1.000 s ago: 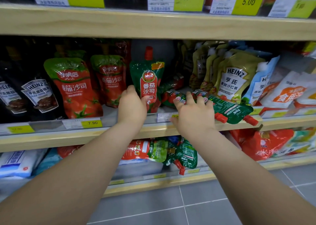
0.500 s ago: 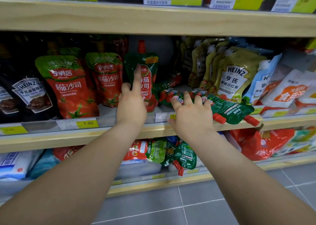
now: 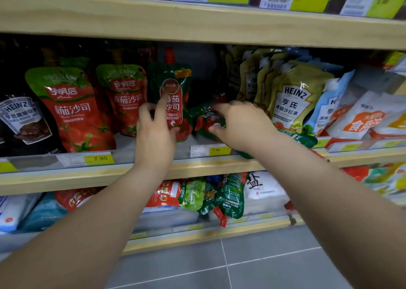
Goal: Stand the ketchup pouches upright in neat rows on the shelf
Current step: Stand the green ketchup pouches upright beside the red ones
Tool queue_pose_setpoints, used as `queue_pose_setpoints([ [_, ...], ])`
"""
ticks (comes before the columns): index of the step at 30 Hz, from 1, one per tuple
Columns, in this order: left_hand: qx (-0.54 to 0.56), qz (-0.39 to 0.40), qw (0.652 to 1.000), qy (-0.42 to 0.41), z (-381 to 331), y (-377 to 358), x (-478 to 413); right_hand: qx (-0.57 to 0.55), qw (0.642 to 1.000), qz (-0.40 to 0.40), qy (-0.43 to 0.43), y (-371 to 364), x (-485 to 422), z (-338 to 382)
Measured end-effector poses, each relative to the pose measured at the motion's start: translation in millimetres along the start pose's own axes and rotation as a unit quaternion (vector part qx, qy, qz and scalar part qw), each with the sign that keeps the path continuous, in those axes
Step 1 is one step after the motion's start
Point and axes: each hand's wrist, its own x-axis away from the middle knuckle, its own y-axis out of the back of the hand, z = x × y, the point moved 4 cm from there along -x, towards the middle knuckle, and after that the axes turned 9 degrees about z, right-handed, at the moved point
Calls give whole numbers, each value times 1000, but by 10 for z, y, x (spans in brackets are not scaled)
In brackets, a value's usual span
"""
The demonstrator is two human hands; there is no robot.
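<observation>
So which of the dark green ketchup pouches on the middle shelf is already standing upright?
The red-capped pouch under the left hand; the green pouches at the right hand lie flat.

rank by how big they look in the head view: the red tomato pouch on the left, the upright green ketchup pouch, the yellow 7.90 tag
1. red tomato pouch
2. upright green ketchup pouch, partly hidden by the left hand
3. yellow 7.90 tag

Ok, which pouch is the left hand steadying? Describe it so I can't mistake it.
Look at the middle shelf, just left of its centre gap. The upright green ketchup pouch stands there with the left hand against its front. Unlike the red pouches to its left, it is dark green with a red screw cap on top and a red oval label.
</observation>
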Motion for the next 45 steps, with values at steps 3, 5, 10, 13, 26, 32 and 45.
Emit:
queue_pose_setpoints([
  [3, 5, -13, 1000, 0, -10, 12, 40, -30, 995, 86, 47, 73, -270, -3],
  [5, 3, -21, 1000, -1, -19, 14, 47, -24, 984, 170, 52, 13, -366, 36],
  [10, 5, -16, 1000, 18, -18, -1, 21, 40, 963, 262, 49, -63, -386, 91],
  [13, 36, -10, 999, 9, -18, 7, 28, 58, 965, 250, 53, -28, -338, 133],
  [26, 82, 137, 984, -73, -440, -187, 43, -32, 982, 179, 41, 247, -54, 116],
  [32, 89, 79, 989, -86, -505, -100, 65, -6, 996, 48, 77, 482, 182, 124],
  [45, 227, 73, 969, 61, -273, -60, 47, -250, 935, -232, 93, -262, 851, -10],
])
